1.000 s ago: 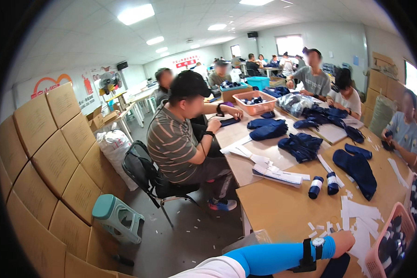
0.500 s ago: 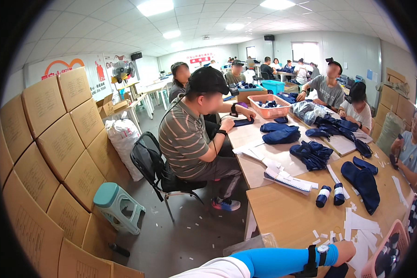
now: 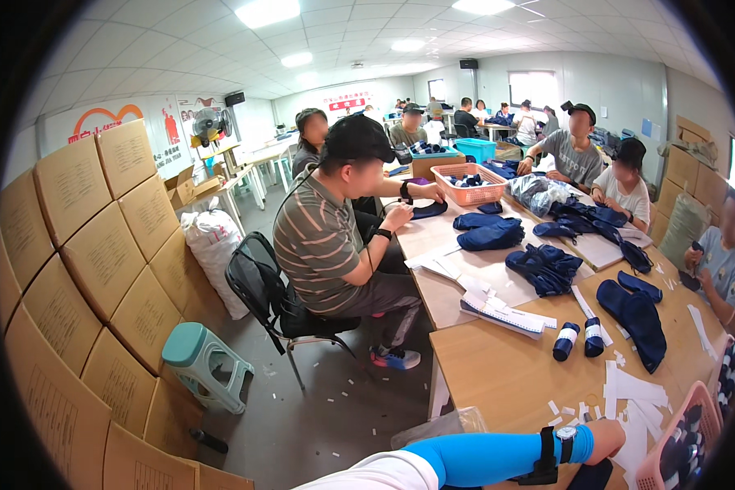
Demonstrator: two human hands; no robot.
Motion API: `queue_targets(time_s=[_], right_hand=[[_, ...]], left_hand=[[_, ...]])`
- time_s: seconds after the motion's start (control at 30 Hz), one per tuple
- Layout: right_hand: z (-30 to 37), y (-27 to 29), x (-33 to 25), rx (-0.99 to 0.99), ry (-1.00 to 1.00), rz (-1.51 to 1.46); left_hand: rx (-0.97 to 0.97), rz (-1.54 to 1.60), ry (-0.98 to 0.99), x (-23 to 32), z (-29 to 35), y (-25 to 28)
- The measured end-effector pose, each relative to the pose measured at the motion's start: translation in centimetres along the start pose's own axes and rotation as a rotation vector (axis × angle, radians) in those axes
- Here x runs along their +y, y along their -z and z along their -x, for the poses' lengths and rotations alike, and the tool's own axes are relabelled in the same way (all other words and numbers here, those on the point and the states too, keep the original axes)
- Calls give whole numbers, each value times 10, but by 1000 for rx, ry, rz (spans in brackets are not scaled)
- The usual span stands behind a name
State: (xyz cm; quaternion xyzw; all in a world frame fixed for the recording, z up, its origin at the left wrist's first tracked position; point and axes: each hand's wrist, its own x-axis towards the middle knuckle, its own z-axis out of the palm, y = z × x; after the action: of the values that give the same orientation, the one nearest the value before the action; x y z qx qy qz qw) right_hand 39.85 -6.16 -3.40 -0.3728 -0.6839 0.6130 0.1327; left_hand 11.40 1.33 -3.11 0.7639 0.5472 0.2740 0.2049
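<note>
My left hand (image 3: pixel 607 440) is at the lower right, over the near part of the wooden table (image 3: pixel 498 363). A bright blue sleeve and a watch cover its forearm. Its fingers are turned away and hidden, so any hold is unseen. Just below the wrist lies dark navy fabric (image 3: pixel 590 475), partly cut off by the picture's edge. White paper strips (image 3: pixel 639 390) are scattered beside the hand. Farther up stand two navy rolls with white bands, a left one (image 3: pixel 565 341) and a right one (image 3: pixel 594 337). My right hand is out of view.
A pink basket (image 3: pixel 652 469) of rolled navy pieces is at the lower right. Navy cloth piles (image 3: pixel 543 269) lie farther along the table. A co-worker in a striped shirt (image 3: pixel 322 237) sits at the left side. Stacked cartons (image 3: pixel 98 253) and a teal stool (image 3: pixel 200 359) stand beyond.
The whole view has shifted slightly. My left hand stays in nearly the same place above the table. The co-worker in stripes still handles dark fabric.
</note>
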Motion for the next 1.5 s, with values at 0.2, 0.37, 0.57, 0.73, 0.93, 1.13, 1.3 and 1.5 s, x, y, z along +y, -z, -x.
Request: queue_targets(time_s=[0.2,0.37,0.57,0.73,0.93,1.13,1.3,1.5], right_hand=[[0,-2,-2,0,0,-2],[11,4,-32,-165,347,455],[20,-17,-78,-235,375,693],[31,-9,-72,-180,426,773],[21,-7,-77,-145,540,710],[11,-1,-66,-217,392,529],[17,-1,-56,-204,423,557],[25,1,-72,-228,305,540]], left_hand=[[27,-3,-5,-5,-3,-5],[25,26,5,-1,-7,-8],[61,13,11,-9,4,-11],[39,37,15,10,4,-9],[22,81,79,7,12,16],[-63,-20,-10,4,12,27],[-93,0,66,17,12,28],[-78,-23,48,17,18,30]])
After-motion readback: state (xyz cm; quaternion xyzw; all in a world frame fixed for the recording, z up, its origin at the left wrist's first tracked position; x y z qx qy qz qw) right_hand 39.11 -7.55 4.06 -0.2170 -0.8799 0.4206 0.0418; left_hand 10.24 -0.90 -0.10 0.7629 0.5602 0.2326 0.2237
